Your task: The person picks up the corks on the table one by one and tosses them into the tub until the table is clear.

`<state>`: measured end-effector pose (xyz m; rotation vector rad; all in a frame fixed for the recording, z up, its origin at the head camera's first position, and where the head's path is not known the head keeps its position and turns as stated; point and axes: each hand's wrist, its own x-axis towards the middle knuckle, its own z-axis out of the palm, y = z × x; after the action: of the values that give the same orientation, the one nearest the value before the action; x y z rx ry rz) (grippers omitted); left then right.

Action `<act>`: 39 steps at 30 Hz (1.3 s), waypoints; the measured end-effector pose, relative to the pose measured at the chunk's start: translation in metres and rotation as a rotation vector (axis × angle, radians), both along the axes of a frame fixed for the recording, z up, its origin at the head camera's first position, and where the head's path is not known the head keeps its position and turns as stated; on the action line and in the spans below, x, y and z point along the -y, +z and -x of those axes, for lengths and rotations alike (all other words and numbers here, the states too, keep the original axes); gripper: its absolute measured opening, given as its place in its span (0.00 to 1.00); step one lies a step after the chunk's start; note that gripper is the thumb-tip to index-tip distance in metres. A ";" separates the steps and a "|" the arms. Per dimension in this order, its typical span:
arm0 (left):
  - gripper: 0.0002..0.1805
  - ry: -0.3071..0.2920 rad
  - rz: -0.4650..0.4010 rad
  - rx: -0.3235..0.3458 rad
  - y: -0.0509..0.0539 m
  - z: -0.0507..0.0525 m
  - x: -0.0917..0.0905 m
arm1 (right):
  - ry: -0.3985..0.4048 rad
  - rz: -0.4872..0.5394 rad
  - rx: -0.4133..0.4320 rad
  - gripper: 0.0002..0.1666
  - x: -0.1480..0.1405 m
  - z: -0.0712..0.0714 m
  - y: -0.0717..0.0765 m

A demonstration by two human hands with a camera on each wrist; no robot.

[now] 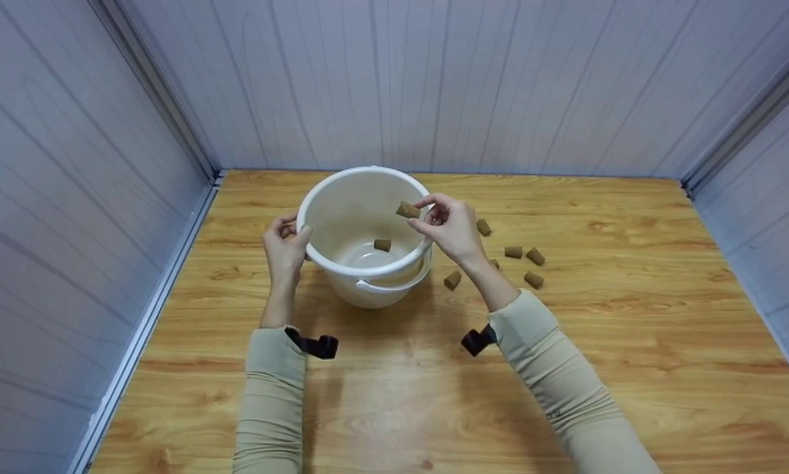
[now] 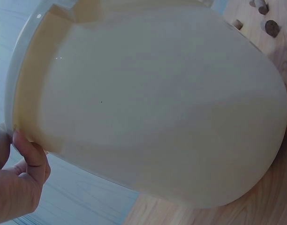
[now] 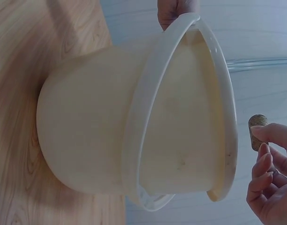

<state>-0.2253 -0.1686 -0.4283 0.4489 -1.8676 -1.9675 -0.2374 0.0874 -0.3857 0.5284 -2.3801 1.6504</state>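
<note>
Cork [image 1: 408,210] apart from rim [image 1: 364,270], above open bucket [image 1: 348,204]

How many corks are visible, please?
8: one cork in the right hand, one inside the bucket, five on the table, another there partly behind the right wrist; others may be hidden.

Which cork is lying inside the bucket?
The cork on the bottom of the bucket. Another cork is pinched by the right hand; the others seen are on the table.

left grip [image 1: 285,255] holds bucket rim [image 1: 360,270] | right grip [image 1: 454,229] pinches cork [image 1: 407,210] | second cork [image 1: 382,245] inside
</note>
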 end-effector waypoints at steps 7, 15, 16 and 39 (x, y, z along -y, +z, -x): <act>0.18 -0.001 0.019 0.001 0.001 -0.001 -0.001 | 0.006 -0.023 -0.031 0.11 0.009 0.003 0.006; 0.17 0.011 0.006 0.004 0.001 -0.001 -0.002 | 0.008 -0.017 -0.033 0.12 0.015 0.007 0.009; 0.16 0.010 0.002 0.004 0.001 -0.001 -0.002 | 0.008 -0.019 -0.035 0.12 0.015 0.007 0.009; 0.17 0.014 0.013 0.013 0.001 0.000 -0.002 | 0.008 0.036 -0.012 0.13 0.004 0.005 0.004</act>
<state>-0.2251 -0.1667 -0.4271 0.4709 -1.8786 -1.9470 -0.2420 0.0830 -0.3817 0.5410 -2.3386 1.6849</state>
